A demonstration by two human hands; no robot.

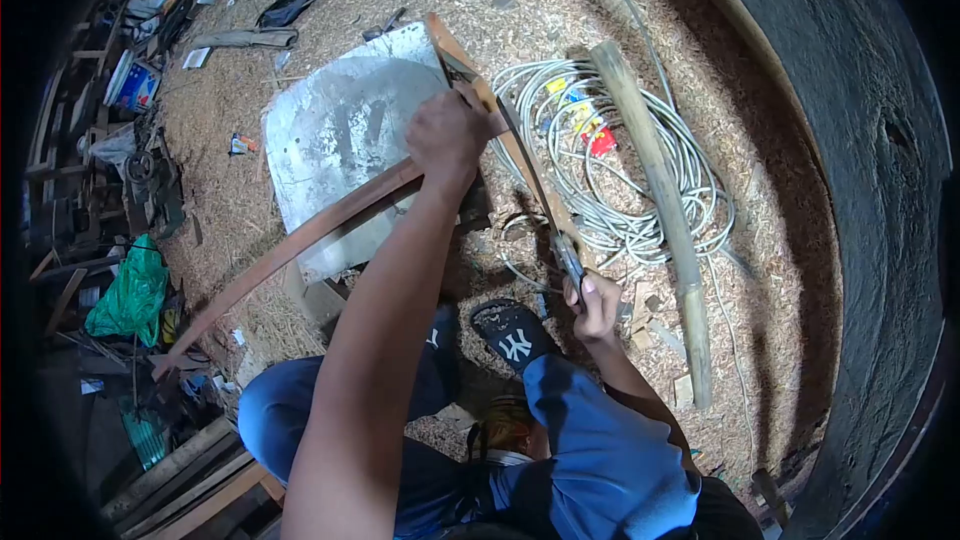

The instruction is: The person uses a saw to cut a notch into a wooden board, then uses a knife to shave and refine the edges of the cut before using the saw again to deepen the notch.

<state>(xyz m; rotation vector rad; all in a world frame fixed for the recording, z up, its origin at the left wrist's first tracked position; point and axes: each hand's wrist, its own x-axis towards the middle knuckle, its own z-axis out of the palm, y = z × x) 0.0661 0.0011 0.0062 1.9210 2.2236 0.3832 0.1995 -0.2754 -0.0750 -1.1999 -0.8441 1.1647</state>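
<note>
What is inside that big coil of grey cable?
Red, yellow and blue packaging shows between loops of the coil, which cover parts of it. A wooden pole crosses over the coil; anything directly beneath the pole can't be seen.

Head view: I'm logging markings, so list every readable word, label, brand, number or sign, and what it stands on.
"NY", interlocked white letters, on the black slide sandal.
Too blurred to read: any print on the white-and-blue plastic container.
Too small to read: any print on the red-and-yellow wrapper or small orange packet.

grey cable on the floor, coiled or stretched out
Loosely coiled: the cable lies in many overlapping loops.
</note>
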